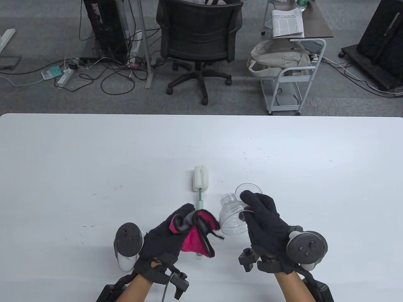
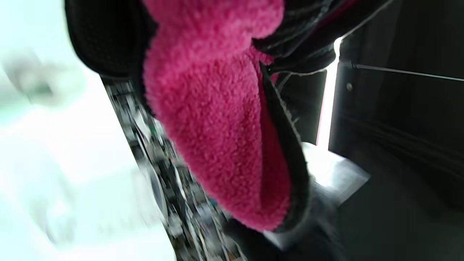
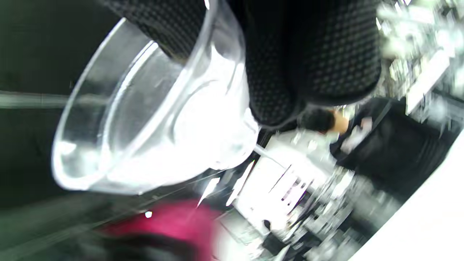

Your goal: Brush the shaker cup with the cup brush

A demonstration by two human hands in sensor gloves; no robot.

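The cup brush lies on the white table, its white sponge head pointing away and its green handle running under my left hand. My left hand grips a pink cloth with black trim, which fills the left wrist view; I cannot tell whether it also touches the handle. My right hand holds a clear shaker cup tilted just above the table, to the right of the cloth. In the right wrist view my fingers grip its wall. A second clear round part shows behind my right fingers.
Beyond the table's far edge stand a black office chair, a metal cart with a bag and cables on the grey floor. The two hands are near the table's front middle.
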